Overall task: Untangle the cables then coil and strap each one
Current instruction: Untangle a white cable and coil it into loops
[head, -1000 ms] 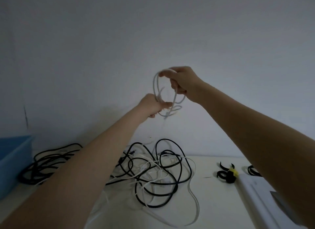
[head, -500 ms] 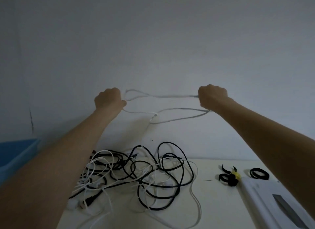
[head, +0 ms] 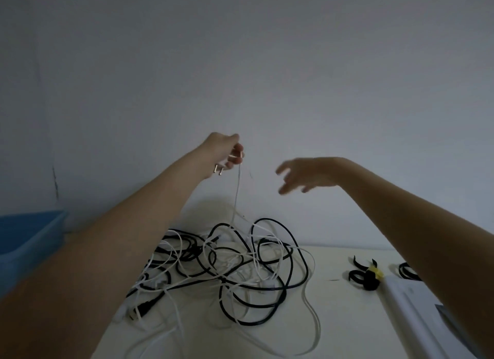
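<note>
The limp, light white cable (head: 236, 193) was pinched at its plug end by the left hand (head: 223, 152); it was best gripped just below that hand; the right hand (head: 307, 174) was held spread, empty

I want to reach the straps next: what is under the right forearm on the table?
A black strap loop pokes out from under the right forearm, beside a white flat object. Whatever lies farther right is covered.

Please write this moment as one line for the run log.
left hand: holds white cable at plug end, raised | right hand: open, holds nothing | pile: tangled on table | straps: unused
</note>
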The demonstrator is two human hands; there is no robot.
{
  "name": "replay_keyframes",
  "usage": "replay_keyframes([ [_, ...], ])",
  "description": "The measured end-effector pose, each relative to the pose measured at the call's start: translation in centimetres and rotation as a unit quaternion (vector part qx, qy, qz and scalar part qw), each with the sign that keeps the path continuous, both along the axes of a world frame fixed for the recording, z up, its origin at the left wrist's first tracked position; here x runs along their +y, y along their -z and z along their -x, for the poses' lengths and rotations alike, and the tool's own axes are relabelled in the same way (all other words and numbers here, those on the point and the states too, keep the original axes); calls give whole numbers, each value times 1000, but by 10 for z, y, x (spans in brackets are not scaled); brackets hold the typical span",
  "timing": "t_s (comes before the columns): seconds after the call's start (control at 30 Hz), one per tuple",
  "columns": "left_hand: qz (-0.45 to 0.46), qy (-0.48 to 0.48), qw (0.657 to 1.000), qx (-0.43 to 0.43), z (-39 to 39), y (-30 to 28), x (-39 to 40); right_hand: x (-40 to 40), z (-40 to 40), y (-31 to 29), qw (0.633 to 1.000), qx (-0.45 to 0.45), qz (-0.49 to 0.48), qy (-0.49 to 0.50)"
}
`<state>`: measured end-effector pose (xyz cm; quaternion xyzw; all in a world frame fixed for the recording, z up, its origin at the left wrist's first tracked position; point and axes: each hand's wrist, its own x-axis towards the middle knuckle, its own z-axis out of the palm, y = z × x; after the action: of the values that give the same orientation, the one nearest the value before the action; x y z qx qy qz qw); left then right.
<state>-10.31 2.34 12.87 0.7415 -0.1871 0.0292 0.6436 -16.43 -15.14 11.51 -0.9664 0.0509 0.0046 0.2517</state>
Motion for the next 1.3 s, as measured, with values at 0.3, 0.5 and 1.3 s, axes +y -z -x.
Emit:
replay_keyframes([
  [0.3, -97, 184, 978, -10, 25, 14, -15, 24, -9, 5, 964, -246, 50, -87],
  [0.5, 21, 224, 974, 32, 16, 13, 8, -5, -8, 30, 929, -154, -316, -113],
  [1.3, 190, 330, 912, 149, 23, 39, -24, 29, -14, 52, 993, -67, 95, -19],
])
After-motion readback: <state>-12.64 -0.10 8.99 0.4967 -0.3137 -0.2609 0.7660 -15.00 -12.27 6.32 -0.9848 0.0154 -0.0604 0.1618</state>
